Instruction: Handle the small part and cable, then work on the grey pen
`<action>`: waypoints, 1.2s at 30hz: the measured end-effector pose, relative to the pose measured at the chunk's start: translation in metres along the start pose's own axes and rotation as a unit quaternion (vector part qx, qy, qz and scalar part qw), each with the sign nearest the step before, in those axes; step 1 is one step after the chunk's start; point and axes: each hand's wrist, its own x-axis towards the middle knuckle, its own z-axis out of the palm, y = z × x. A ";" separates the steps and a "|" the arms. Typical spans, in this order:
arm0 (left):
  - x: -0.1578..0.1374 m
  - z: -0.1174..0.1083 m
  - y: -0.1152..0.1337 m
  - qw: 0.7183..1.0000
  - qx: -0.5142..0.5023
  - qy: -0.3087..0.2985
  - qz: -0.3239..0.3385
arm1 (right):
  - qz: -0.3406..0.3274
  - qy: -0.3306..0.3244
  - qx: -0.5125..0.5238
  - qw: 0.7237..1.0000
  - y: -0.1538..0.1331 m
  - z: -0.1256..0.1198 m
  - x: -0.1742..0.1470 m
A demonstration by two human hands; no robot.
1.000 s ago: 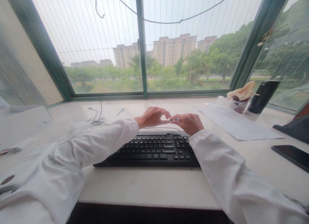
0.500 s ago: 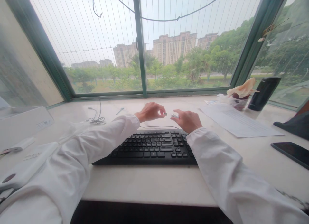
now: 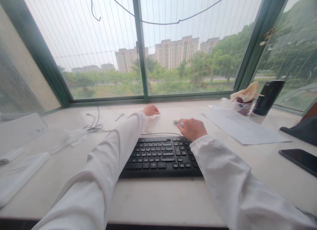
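Small grey object (image 3: 178, 123): pinched at right hand (image 3: 192, 129) fingers, behind keyboard (image 3: 160, 155). Left hand (image 3: 151, 110): fingers curled, grip indeterminable, on bench (image 3: 160, 193).

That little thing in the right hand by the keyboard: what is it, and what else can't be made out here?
Head view only:
- Small object in the right hand: mostly covered by the fingers; too small to identify.
- Left hand: its fingers curl under, so anything in them is hidden.
- Keyboard: left part covered by the left sleeve.
- Paper sheet: print too small to read.
- Phone: cut off by the right edge.
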 end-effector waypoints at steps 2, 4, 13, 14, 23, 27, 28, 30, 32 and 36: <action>0.005 0.005 -0.003 1.000 -0.010 -0.009 0.001 | -0.002 0.002 -0.001 1.000 -0.001 0.000 0.000; 0.008 0.007 -0.006 1.000 -0.016 -0.011 0.001 | -0.001 0.000 -0.001 1.000 -0.001 0.000 0.000; 0.011 0.010 -0.010 1.000 -0.007 0.007 -0.017 | -0.007 0.003 0.002 1.000 -0.002 0.001 0.000; 0.011 0.010 -0.010 1.000 -0.006 0.007 -0.017 | -0.007 0.001 0.002 1.000 -0.002 0.001 0.000; 0.003 -0.003 -0.003 0.999 0.027 0.025 -0.027 | 0.019 0.004 0.012 1.000 0.001 0.003 0.001; -0.014 -0.027 0.008 0.998 0.048 0.034 -0.020 | 0.077 -0.017 0.021 0.997 0.009 0.005 0.004; -0.020 -0.033 0.013 0.998 0.054 0.034 -0.014 | 0.088 -0.025 0.021 0.996 0.012 0.007 0.005; -0.037 -0.046 0.023 0.997 0.069 0.031 -0.001 | 0.099 -0.036 0.019 0.994 0.017 0.010 0.006; -0.059 -0.057 0.035 0.996 0.088 0.031 0.015 | 0.098 -0.042 0.021 0.994 0.023 0.015 0.008; -0.118 -0.075 0.064 0.991 0.122 0.029 0.053 | 0.083 -0.075 0.041 0.993 0.029 0.026 0.012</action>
